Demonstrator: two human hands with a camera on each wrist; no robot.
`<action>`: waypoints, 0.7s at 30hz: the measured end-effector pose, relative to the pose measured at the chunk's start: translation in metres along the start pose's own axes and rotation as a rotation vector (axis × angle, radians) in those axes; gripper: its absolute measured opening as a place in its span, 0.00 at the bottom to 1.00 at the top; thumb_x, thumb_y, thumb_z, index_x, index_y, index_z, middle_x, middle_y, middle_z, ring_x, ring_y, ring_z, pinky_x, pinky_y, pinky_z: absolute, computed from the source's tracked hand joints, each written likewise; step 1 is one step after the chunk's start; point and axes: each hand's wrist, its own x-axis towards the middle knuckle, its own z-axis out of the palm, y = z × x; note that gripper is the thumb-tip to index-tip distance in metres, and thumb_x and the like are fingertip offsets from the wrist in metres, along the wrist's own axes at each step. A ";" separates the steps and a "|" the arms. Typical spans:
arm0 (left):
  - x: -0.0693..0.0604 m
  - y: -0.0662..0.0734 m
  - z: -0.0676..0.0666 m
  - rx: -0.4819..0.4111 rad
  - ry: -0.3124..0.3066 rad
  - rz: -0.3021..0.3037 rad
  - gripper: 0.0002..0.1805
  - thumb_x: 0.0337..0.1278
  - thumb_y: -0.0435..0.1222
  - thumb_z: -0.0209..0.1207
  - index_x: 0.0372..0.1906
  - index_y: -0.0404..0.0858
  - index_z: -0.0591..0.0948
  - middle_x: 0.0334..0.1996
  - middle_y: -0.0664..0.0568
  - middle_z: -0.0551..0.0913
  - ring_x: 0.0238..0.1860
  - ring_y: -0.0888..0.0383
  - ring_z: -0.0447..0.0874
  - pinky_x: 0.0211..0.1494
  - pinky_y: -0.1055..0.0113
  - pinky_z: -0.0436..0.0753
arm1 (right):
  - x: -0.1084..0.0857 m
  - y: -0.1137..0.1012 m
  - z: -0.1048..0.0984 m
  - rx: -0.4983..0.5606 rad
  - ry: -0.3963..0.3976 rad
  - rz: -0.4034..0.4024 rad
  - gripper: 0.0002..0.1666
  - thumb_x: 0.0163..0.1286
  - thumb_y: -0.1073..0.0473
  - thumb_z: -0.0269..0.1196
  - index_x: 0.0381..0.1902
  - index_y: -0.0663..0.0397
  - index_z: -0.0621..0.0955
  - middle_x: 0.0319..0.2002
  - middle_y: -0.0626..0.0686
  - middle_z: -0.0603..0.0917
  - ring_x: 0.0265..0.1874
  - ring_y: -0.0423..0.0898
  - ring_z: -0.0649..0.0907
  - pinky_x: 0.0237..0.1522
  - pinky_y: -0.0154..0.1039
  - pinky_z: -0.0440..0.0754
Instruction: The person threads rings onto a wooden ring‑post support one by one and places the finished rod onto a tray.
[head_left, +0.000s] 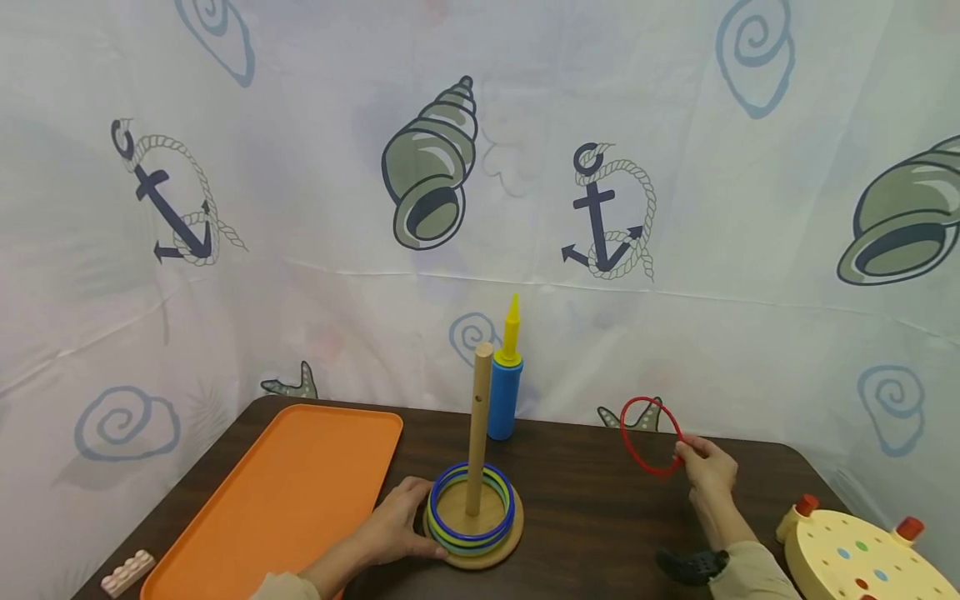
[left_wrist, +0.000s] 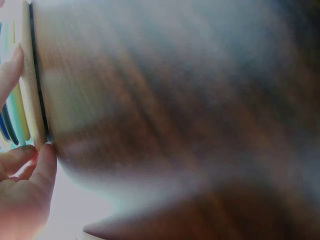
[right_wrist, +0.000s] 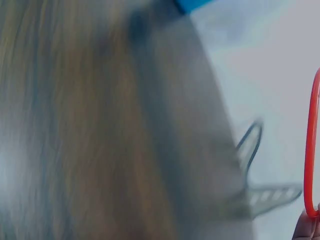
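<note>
A wooden ring-toss stand with an upright peg is on the dark table. Several rings, a blue ring topmost, lie stacked around the peg's foot. My left hand grips the left side of the round base, its thumb at the near edge and its fingers farther back. In the left wrist view, fingertips touch the base's rim. Out to the right, my right hand pinches a red ring, raised and apart from the peg. Part of this ring shows in the right wrist view.
An orange tray lies on the left, with a pale pink studded block beside it. Behind the peg stands a blue and yellow hand pump. A cream round board with red-topped pegs is at right. A printed curtain hangs behind.
</note>
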 end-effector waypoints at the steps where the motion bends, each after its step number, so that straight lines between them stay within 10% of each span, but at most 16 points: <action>1: 0.000 0.000 0.000 0.000 -0.001 -0.001 0.45 0.32 0.48 0.76 0.59 0.31 0.72 0.54 0.42 0.70 0.56 0.40 0.68 0.56 0.41 0.70 | -0.003 -0.005 0.004 0.031 -0.020 -0.013 0.06 0.60 0.73 0.61 0.35 0.65 0.82 0.15 0.36 0.77 0.17 0.31 0.78 0.25 0.26 0.79; 13: 0.000 0.001 -0.001 -0.007 -0.008 -0.009 0.45 0.32 0.48 0.76 0.59 0.31 0.72 0.54 0.41 0.70 0.57 0.40 0.67 0.57 0.40 0.69 | -0.045 -0.086 0.046 0.276 -0.293 -0.123 0.08 0.63 0.72 0.60 0.34 0.54 0.80 0.24 0.40 0.81 0.26 0.34 0.80 0.33 0.25 0.79; 21: 0.000 0.000 -0.001 -0.011 -0.008 -0.010 0.45 0.32 0.48 0.76 0.59 0.32 0.72 0.55 0.41 0.70 0.57 0.39 0.67 0.57 0.39 0.68 | -0.076 -0.129 0.067 0.266 -0.439 -0.200 0.12 0.63 0.71 0.61 0.46 0.69 0.78 0.27 0.43 0.81 0.28 0.36 0.80 0.36 0.27 0.80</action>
